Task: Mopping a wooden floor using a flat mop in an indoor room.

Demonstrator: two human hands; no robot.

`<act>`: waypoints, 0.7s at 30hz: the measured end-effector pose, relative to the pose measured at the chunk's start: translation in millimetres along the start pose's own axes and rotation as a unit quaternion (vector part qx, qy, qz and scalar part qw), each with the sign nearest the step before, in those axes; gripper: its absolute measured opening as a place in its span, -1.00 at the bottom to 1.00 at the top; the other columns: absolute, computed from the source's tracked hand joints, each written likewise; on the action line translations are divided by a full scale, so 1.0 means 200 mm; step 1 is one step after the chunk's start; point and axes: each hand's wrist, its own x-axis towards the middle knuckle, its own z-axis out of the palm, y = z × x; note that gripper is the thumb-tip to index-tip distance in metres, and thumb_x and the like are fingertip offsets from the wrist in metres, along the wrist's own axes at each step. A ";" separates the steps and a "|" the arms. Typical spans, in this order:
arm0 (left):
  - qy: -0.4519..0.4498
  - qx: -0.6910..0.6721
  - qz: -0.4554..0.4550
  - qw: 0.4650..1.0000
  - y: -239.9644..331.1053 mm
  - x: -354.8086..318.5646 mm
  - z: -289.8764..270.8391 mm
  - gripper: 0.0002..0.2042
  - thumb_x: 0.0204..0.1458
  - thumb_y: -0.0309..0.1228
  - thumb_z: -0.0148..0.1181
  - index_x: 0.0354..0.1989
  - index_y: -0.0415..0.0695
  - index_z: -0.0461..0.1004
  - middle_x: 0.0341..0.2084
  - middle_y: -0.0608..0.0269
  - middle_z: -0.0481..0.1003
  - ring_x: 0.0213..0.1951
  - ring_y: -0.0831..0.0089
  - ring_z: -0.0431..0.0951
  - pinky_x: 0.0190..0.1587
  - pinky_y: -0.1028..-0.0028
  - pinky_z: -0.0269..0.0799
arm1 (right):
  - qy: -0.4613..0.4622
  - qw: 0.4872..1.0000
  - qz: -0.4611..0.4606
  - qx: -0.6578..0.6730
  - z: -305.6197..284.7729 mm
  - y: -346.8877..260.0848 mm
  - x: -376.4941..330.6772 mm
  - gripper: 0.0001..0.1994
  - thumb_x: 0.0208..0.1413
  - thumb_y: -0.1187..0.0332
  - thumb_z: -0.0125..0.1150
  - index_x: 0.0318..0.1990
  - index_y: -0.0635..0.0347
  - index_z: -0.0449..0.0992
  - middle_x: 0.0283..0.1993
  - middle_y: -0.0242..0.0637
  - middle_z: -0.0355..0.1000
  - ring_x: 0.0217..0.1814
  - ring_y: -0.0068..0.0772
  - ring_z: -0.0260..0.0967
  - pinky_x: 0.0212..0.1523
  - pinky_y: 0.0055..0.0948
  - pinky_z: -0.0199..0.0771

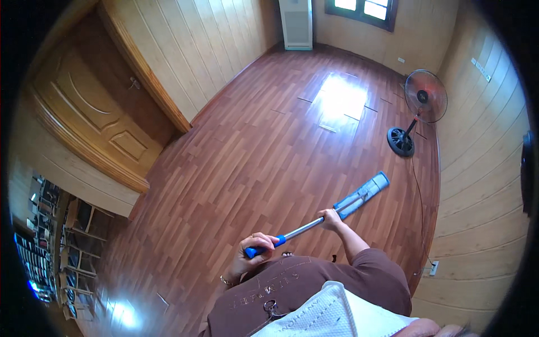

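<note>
Head-worn fisheye, downward toward hands (251, 241) (331, 219)

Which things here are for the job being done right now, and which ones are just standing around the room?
For the job:
- flat mop with a blue head
- left hand, around the blue grip
- right hand, lower on the pole
- wooden floor

Just standing around:
- fan, near the right wall
- tall white unit, at the far end

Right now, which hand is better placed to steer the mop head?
Probably the right hand: it grips the pole near the mop head, while the left hand holds the blue grip at the far end.
</note>
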 end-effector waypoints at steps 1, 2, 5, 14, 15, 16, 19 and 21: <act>0.010 0.003 0.000 1.000 0.01 -0.05 0.00 -0.86 -0.11 -0.66 0.27 -0.36 -0.18 0.53 -0.30 0.17 0.51 -0.07 0.31 0.50 0.06 0.34 0.35 | -0.025 1.000 0.001 0.006 -0.01 -0.07 -0.07 -0.93 -0.24 0.33 0.20 -0.54 0.05 0.49 -0.49 -0.10 0.46 -0.32 0.07 0.42 -0.26 -0.05 0.41; 0.006 -0.004 -0.004 1.000 0.02 -0.11 0.01 -0.86 -0.10 -0.65 0.27 -0.36 -0.18 0.53 -0.31 0.17 0.51 -0.07 0.31 0.50 0.05 0.33 0.36 | 0.003 1.000 -0.013 0.023 0.02 -0.10 -0.13 -0.92 -0.26 0.31 0.21 -0.55 0.05 0.50 -0.51 -0.11 0.46 -0.35 0.05 0.43 -0.28 -0.07 0.43; 0.021 -0.020 -0.006 1.000 0.10 -0.26 0.04 -0.85 -0.12 -0.66 0.28 -0.35 -0.19 0.52 -0.33 0.16 0.51 -0.07 0.26 0.50 0.05 0.27 0.38 | -0.004 0.998 -0.036 0.056 0.10 -0.18 -0.25 -0.95 -0.29 0.35 0.17 -0.58 0.05 0.50 -0.54 -0.12 0.46 -0.41 0.02 0.44 -0.32 -0.11 0.44; 0.179 -0.039 0.046 0.982 0.38 -0.73 0.33 -0.80 -0.18 -0.66 0.31 -0.34 -0.21 0.52 -0.34 0.19 0.49 -0.09 0.26 0.46 0.06 0.24 0.33 | -0.086 0.969 -0.219 0.072 0.12 -0.48 -0.27 -0.81 -0.31 0.20 0.34 -0.58 0.00 0.45 -0.53 -0.30 0.45 -0.31 -0.10 0.45 -0.29 -0.12 0.34; 0.186 -0.014 0.047 0.981 0.42 -0.77 0.39 -0.80 -0.17 -0.66 0.31 -0.33 -0.19 0.52 -0.34 0.20 0.49 -0.09 0.26 0.47 0.06 0.25 0.32 | -0.108 0.965 -0.232 0.063 0.18 -0.45 -0.25 -0.79 -0.37 0.21 0.36 -0.60 0.00 0.44 -0.53 -0.31 0.44 -0.30 -0.10 0.45 -0.32 -0.13 0.35; 0.204 0.022 0.053 0.977 0.43 -0.83 0.42 -0.80 -0.17 -0.66 0.30 -0.33 -0.19 0.52 -0.34 0.19 0.49 -0.09 0.27 0.47 0.06 0.25 0.32 | -0.136 0.953 -0.253 0.092 0.13 -0.57 -0.23 -0.83 -0.36 0.25 0.32 -0.60 0.00 0.44 -0.53 -0.31 0.44 -0.32 -0.09 0.44 -0.37 -0.15 0.36; 0.253 0.087 0.067 0.961 0.42 -1.02 0.54 -0.80 -0.17 -0.63 0.32 -0.32 -0.17 0.53 -0.36 0.20 0.50 -0.11 0.26 0.50 0.03 0.24 0.32 | -0.180 0.923 -0.327 0.093 0.19 -0.79 -0.26 -0.83 -0.40 0.39 0.21 -0.64 0.11 0.30 -0.62 -0.16 0.30 -0.50 0.02 0.32 -0.54 -0.17 0.26; 0.269 0.154 0.106 0.945 0.45 -1.12 0.60 -0.82 -0.17 -0.57 0.34 -0.34 -0.15 0.54 -0.39 0.23 0.53 -0.14 0.24 0.53 0.00 0.23 0.31 | -0.201 0.910 -0.352 0.092 0.19 -0.93 -0.28 -0.82 -0.41 0.39 0.20 -0.63 0.13 0.28 -0.64 -0.16 0.29 -0.50 0.01 0.32 -0.53 -0.18 0.25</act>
